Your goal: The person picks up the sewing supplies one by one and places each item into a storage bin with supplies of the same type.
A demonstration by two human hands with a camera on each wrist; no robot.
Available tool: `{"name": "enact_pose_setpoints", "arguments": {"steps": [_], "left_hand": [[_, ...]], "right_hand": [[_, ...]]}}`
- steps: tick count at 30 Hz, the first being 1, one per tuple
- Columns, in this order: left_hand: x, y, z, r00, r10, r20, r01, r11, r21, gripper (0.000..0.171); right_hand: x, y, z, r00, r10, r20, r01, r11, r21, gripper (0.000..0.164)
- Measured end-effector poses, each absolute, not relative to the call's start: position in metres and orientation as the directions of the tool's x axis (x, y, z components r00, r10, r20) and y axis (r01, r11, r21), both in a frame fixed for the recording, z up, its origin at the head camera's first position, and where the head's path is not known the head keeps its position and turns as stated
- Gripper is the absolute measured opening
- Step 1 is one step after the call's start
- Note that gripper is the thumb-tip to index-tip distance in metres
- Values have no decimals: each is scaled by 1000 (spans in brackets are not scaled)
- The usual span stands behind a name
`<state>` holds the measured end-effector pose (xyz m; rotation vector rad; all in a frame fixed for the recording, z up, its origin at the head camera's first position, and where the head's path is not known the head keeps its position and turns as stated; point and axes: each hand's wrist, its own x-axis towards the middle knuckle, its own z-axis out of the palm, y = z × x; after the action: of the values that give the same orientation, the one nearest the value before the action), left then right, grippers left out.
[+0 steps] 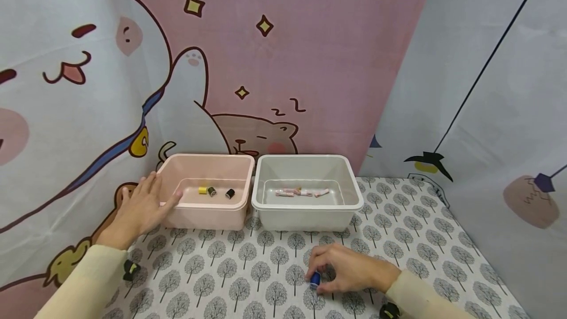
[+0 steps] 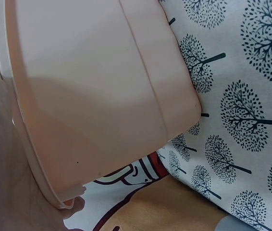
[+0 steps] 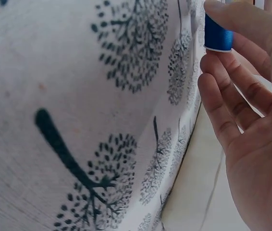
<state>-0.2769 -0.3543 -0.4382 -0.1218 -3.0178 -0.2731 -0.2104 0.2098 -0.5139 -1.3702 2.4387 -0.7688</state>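
Note:
My right hand point(image 1: 343, 267) pinches a blue thread spool point(image 1: 315, 280) between thumb and fingertips, just over the patterned cloth. In the right wrist view the spool point(image 3: 218, 34) shows its white lower rim, with the other fingers spread below it. At the far left, my left hand point(image 1: 139, 207) rests on the front left corner of a pink bin point(image 1: 204, 215), thumb over the rim and fingers straight along the side. The left wrist view shows that bin's outer wall point(image 2: 97, 96) close up. Inside the bin lie a yellow spool point(image 1: 202, 190), a dark green spool point(image 1: 211, 191) and a black spool point(image 1: 230, 193).
Right beside the pink bin stands a white bin point(image 1: 307, 218) holding several small pink-and-white wrapped pieces point(image 1: 298, 191). Both bins stand at the back of a table with a tree-print cloth point(image 1: 248, 279). A cartoon-printed curtain point(image 1: 310, 63) hangs close behind.

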Motion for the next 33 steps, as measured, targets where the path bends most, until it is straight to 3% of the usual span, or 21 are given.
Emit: {"name": "enact_pose_setpoints", "arguments": {"steps": [25, 33], "left_hand": [[-275, -355, -439, -992, 69, 109, 86, 983, 163, 112], [-274, -354, -438, -991, 73, 109, 90, 982, 165, 112]], "right_hand": [[-220, 196, -484, -530, -824, 199, -760, 358, -543, 35], [-227, 187, -467, -484, -820, 307, -837, 331, -437, 34]]}}
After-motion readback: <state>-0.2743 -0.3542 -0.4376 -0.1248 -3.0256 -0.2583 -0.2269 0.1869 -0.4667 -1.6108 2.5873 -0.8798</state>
